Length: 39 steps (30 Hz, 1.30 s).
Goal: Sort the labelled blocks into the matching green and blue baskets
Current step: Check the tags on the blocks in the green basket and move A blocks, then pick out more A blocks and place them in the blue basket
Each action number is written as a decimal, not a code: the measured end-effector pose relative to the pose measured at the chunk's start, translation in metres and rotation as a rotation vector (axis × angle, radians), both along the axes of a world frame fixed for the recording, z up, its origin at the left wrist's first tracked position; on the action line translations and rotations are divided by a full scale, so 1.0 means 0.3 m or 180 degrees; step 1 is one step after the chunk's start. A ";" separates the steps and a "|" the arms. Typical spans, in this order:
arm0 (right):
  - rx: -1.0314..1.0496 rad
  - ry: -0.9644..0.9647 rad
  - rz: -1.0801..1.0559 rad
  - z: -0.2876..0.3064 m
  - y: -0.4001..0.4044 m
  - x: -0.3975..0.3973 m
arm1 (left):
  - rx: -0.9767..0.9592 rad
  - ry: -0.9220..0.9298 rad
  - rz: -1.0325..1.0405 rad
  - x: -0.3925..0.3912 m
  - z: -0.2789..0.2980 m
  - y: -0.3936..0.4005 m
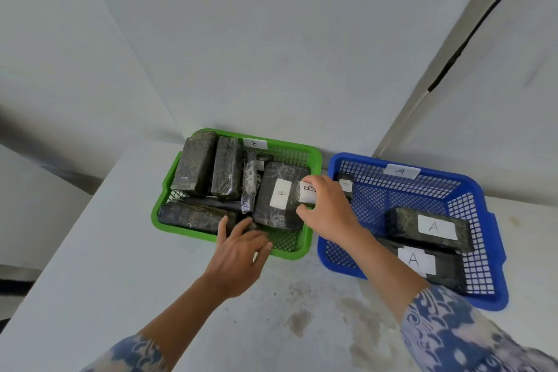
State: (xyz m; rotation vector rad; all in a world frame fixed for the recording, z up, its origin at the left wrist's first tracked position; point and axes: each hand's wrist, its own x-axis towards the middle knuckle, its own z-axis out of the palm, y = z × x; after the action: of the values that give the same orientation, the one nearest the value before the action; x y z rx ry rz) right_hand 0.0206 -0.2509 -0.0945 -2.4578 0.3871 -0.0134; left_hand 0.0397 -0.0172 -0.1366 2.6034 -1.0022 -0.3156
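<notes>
The green basket [315, 157], tagged B on its far wall, holds several dark plastic-wrapped blocks; one flat block [279, 195] shows a white B label. My right hand [327, 208] is closed around a block with a B label [306, 192], held over the green basket's right side. My left hand [238, 254] rests with spread fingers on the green basket's near rim, touching a dark block [193, 217] there. The blue basket [483, 199], tagged A, holds two blocks with A labels [431, 228], [418, 261] and a third dark block [345, 186] at its far left corner.
Both baskets stand on a white table [120, 251] pushed into a corner of white walls. A stained patch marks the table in front of the baskets. A black cable [471, 36] runs down the right wall. The table's left edge drops off near the green basket.
</notes>
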 end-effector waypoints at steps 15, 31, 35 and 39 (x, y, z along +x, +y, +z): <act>-0.1465 0.0616 -0.0479 -0.059 0.005 0.257 | -0.0017 -0.0190 -0.0494 0.016 -0.035 0.022; -0.0401 0.0143 -0.0364 -0.023 0.295 0.108 | -0.0979 0.0545 -0.0659 0.245 0.112 0.125; -0.0151 0.0101 -0.0458 -0.059 0.370 -0.017 | 0.1452 0.0486 -0.0315 0.407 0.184 0.197; 0.0319 -0.0036 -0.0604 -0.047 0.387 -0.095 | 0.2170 0.0484 -0.0632 0.459 0.203 0.176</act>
State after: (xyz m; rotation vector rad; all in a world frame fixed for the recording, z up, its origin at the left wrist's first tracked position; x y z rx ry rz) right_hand -0.0080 -0.1349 -0.1086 -2.3136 0.6001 -0.0856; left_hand 0.1775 0.0357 -0.0756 2.9869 -1.2681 -1.0501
